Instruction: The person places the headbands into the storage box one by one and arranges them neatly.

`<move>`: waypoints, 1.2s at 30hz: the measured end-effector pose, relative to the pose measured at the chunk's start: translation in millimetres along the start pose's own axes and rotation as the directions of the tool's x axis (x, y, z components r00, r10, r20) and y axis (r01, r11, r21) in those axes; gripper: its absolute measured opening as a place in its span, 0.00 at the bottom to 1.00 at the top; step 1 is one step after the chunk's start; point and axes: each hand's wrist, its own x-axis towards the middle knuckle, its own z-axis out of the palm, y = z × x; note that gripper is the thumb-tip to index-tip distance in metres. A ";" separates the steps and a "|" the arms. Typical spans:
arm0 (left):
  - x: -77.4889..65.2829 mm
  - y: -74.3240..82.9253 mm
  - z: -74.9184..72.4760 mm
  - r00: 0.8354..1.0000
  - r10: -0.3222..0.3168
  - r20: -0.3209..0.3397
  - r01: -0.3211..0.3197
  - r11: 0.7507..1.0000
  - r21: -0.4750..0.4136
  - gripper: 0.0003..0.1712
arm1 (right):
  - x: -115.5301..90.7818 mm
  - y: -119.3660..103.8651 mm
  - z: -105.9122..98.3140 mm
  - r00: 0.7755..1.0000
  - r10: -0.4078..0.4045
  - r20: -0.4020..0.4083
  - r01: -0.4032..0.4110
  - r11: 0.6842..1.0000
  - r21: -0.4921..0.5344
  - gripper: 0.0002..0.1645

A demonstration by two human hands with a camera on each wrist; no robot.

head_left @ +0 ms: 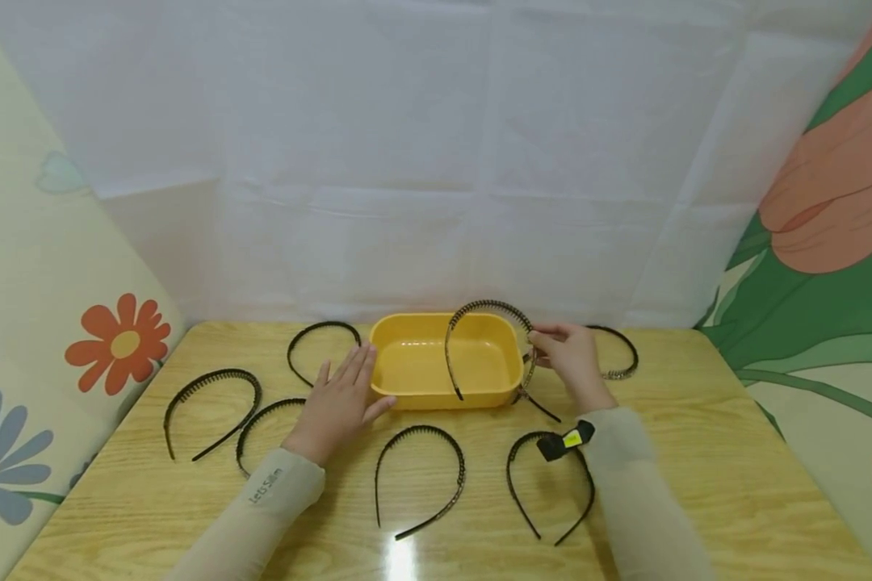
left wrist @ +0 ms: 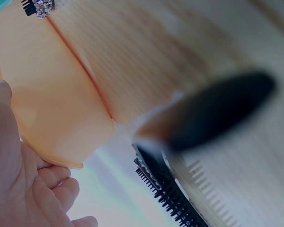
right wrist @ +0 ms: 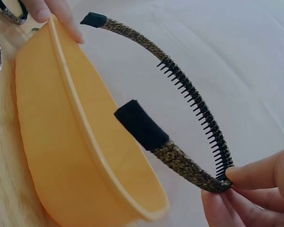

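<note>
Between thumb and fingertips, my right hand pinches a black headband with glittery gold wrapping, comb teeth and dark ends. The headband is upright over the right part of a yellow plastic basin, one end overlapping its inside in the head view. Fingers extended, my left hand rests against the basin's left side. The left wrist view shows that hand's fingertips at the basin's rim. Partly hidden by my left hand and sleeve, a toothed headband lies on the table.
More headbands lie around the basin: one at far left, one behind my left hand, one at front, one with a black bow, one at back right. A dark headband end shows beside the basin. A white sheet hangs behind.
</note>
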 end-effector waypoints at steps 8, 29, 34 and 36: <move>-1.1 1.4 -0.1 1.000 0.002 -0.012 -0.002 1.000 0.004 0.50 | 4.5 -2.7 17.5 0.998 0.061 -0.015 -0.059 0.996 0.071 0.17; 0.8 0.4 1.8 1.000 0.005 -0.021 -0.005 1.000 0.009 0.51 | 22.1 -0.6 60.3 0.993 0.117 0.017 -0.119 0.982 0.145 0.16; 0.6 0.5 1.4 1.000 0.003 -0.018 -0.003 1.000 0.006 0.51 | 26.0 -1.4 72.5 0.991 0.129 0.027 -0.131 0.984 0.116 0.15; 0.5 0.4 1.3 1.000 0.002 -0.015 -0.002 1.000 0.005 0.51 | 27.1 -0.7 77.0 0.991 0.126 0.033 -0.129 0.987 0.101 0.14</move>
